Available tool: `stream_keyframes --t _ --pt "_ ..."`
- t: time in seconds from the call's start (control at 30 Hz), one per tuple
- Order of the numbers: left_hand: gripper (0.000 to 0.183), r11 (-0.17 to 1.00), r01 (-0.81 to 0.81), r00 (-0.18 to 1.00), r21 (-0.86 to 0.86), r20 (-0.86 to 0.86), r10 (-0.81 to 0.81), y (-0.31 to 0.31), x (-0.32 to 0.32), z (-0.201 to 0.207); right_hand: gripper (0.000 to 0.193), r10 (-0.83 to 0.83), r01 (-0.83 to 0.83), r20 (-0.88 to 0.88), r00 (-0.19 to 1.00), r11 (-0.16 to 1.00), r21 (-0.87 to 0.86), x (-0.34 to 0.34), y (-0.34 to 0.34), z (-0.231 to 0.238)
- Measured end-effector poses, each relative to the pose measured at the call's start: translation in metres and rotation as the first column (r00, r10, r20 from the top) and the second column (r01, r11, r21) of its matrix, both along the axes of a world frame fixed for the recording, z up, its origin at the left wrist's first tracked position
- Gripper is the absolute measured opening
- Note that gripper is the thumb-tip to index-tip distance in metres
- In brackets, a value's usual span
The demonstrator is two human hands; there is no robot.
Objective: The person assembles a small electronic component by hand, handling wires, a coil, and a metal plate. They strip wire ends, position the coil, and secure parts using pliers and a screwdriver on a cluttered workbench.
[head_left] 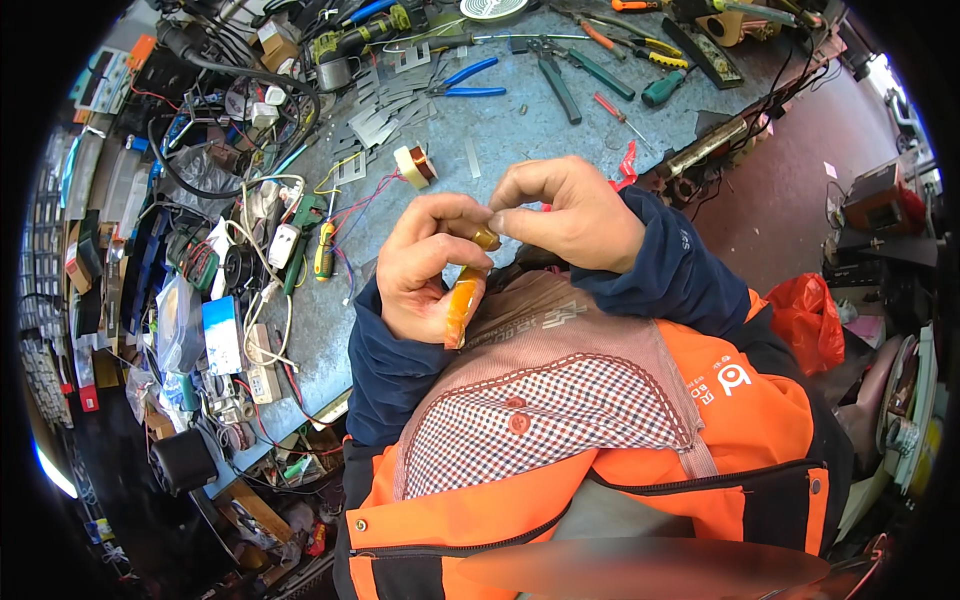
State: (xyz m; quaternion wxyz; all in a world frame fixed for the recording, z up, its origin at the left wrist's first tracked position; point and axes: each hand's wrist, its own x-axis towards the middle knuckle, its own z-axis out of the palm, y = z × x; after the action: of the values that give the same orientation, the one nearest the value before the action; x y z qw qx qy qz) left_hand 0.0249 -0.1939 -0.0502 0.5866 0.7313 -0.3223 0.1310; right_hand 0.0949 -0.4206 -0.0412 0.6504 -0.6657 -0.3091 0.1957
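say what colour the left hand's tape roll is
The tape roll is amber-yellow; the head view shows it best.

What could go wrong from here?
1. The amber roll, apparently tape, could slip: the left grip holds it tilted, with much of it sticking out below the fingers.
2. The right grip could fumble: its fingertips crowd the left ones at the roll's upper end.
3. Thin wires by the wound coil lie loose near the left sleeve and might snag.
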Motion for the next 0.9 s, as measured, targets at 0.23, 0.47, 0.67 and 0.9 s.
stream_keyframes --t 0.23,0.47,0.67,0.9 --pt "0.01 0.995 -0.028 0.999 -0.098 -0.024 0.025 -0.003 -0.007 0.0 0.016 -0.058 0.079 -0.197 0.979 0.992 0.1 0.001 0.005 -0.02" --pt "0.016 0.909 0.022 0.995 -0.416 -0.081 -0.061 0.009 -0.007 -0.009 0.019 -0.265 0.55 -0.545 0.795 0.693 0.466 0.022 -0.024 -0.02" --pt "0.015 0.918 -0.001 0.974 -0.397 -0.208 -0.088 0.003 -0.002 -0.015 0.016 -0.176 0.407 -0.368 0.913 0.346 0.845 0.037 -0.133 -0.002" --pt "0.014 0.959 0.055 0.967 -0.279 -0.223 -0.12 -0.012 0.014 -0.008 0.01 -0.633 0.473 -0.278 0.723 0.16 0.866 0.005 -0.26 0.08"
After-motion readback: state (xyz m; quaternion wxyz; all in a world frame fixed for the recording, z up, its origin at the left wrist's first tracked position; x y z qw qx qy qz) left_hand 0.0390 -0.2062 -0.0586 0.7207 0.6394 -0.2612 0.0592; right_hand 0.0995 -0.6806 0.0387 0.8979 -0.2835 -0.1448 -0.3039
